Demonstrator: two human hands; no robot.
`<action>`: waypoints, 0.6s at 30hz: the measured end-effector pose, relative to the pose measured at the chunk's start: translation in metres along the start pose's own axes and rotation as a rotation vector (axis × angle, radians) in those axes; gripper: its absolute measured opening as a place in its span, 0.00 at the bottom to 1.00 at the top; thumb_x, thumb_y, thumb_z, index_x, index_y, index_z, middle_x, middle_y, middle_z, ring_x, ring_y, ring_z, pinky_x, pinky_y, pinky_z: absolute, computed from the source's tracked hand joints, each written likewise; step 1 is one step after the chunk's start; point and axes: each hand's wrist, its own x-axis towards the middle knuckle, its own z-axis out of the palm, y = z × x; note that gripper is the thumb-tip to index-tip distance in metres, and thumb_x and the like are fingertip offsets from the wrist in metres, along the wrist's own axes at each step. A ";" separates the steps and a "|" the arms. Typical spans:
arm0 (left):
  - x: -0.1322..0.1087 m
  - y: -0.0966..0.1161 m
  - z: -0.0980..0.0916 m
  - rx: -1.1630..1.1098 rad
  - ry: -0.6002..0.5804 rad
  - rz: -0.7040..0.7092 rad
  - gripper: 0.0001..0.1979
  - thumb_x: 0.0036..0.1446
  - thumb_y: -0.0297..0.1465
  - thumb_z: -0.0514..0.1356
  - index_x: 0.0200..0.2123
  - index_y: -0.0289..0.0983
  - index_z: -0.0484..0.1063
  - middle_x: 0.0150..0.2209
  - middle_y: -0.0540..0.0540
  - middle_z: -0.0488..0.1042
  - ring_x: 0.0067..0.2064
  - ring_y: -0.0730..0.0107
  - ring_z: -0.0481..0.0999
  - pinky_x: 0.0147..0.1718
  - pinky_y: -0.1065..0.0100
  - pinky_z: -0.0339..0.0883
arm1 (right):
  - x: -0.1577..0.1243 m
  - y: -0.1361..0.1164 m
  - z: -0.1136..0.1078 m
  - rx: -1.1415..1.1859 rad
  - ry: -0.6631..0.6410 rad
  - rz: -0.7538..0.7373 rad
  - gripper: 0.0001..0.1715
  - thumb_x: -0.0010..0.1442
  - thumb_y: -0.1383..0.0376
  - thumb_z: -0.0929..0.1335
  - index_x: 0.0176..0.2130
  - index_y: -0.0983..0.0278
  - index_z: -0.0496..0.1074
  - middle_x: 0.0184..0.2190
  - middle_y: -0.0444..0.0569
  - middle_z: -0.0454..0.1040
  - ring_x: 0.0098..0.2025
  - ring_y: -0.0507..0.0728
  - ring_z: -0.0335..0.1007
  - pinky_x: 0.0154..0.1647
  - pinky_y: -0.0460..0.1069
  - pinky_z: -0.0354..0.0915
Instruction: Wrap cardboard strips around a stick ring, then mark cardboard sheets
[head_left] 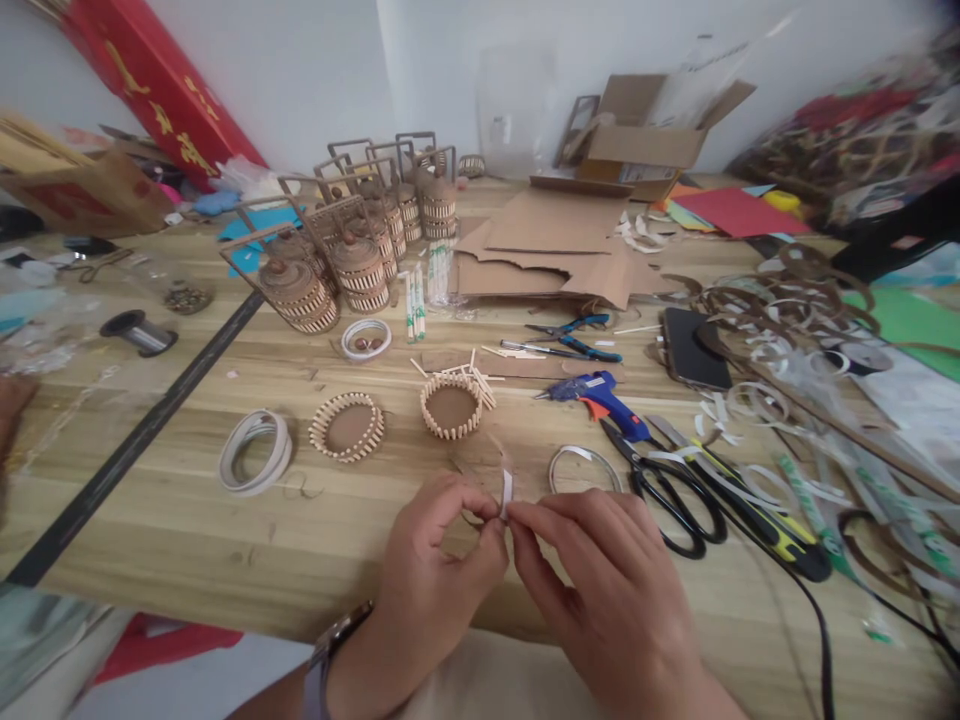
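Observation:
Low in the middle of the view, my left hand and my right hand meet fingertip to fingertip. Both pinch a narrow paper strip, whose white end sticks up between them; its lower part is hidden by my fingers. Just beyond the hands stands a small round basket walled with short wooden sticks. A second stick-walled basket sits to its left. A thin ring of strip lies beyond my right hand, and a thicker pale roll of strip rests farther left.
Black-handled scissors, a yellow utility knife and a blue glue gun lie at right, with pliers behind. Several lidded miniature buckets with tall handles stand back left. Cardboard and tangled strips cover other areas.

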 end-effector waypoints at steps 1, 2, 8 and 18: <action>0.000 0.001 0.000 0.014 0.005 0.022 0.07 0.53 0.22 0.56 0.27 0.39 0.70 0.26 0.52 0.73 0.30 0.73 0.72 0.32 0.74 0.66 | 0.000 0.000 -0.001 -0.010 -0.015 -0.008 0.06 0.66 0.70 0.67 0.40 0.62 0.73 0.29 0.44 0.77 0.29 0.52 0.72 0.34 0.51 0.61; 0.000 0.002 0.000 0.029 0.010 0.049 0.08 0.53 0.22 0.56 0.27 0.39 0.70 0.27 0.52 0.73 0.31 0.72 0.73 0.32 0.73 0.67 | 0.000 -0.001 -0.002 -0.018 -0.027 -0.018 0.06 0.66 0.70 0.66 0.40 0.62 0.73 0.29 0.45 0.77 0.29 0.53 0.72 0.34 0.51 0.61; 0.002 0.005 -0.002 0.161 0.023 0.266 0.09 0.58 0.21 0.57 0.29 0.39 0.69 0.27 0.52 0.74 0.32 0.72 0.72 0.33 0.72 0.67 | -0.001 -0.001 -0.008 -0.052 -0.109 -0.066 0.08 0.69 0.70 0.63 0.42 0.63 0.72 0.30 0.45 0.77 0.29 0.54 0.70 0.35 0.53 0.58; 0.002 0.006 -0.007 0.301 -0.023 0.404 0.09 0.60 0.19 0.56 0.31 0.38 0.67 0.27 0.52 0.74 0.32 0.71 0.71 0.36 0.69 0.65 | 0.002 -0.004 -0.010 -0.146 -0.143 -0.098 0.14 0.68 0.72 0.60 0.35 0.62 0.70 0.27 0.47 0.74 0.28 0.56 0.66 0.36 0.54 0.54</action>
